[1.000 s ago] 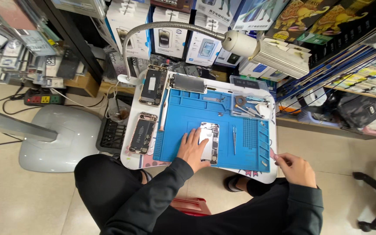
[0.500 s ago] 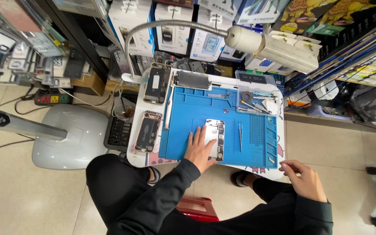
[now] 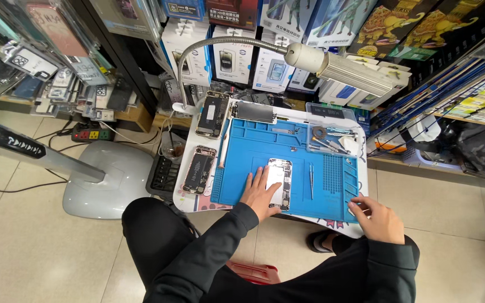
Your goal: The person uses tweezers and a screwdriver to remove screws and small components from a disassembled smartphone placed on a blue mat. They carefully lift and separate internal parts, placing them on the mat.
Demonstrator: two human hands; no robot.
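On the blue work mat (image 3: 254, 143) that covers most of my small white desk (image 3: 189, 203), an opened phone (image 3: 280, 182) lies face down with its insides showing, roughly in the middle of the mat's lower half. My left hand (image 3: 260, 194) rests flat on the mat at the phone's left edge, fingers (image 3: 258, 178) spread and loose, touching the side of the phone without gripping it. My right hand (image 3: 378, 217) sits at the lower right corner of the mat, fingers curled at the mat's edge; whether they pinch something small there I cannot tell. Just right of the phone a slim pair of tweezers (image 3: 311, 180) lies straight on the mat. Up in the mat's top right corner a clear tray (image 3: 332, 137) holds small tools and parts. Off the mat to the left, two more opened phones lie on the desk, one near the lower left (image 3: 198, 169) and one above it (image 3: 213, 114), and a detached screen (image 3: 254, 112) lies along the mat's top edge. Over the desk arches a gooseneck lamp (image 3: 338, 68), its head hanging above the tray. Left of my knees stands the grey base of a fan (image 3: 108, 180) on the tiled floor.
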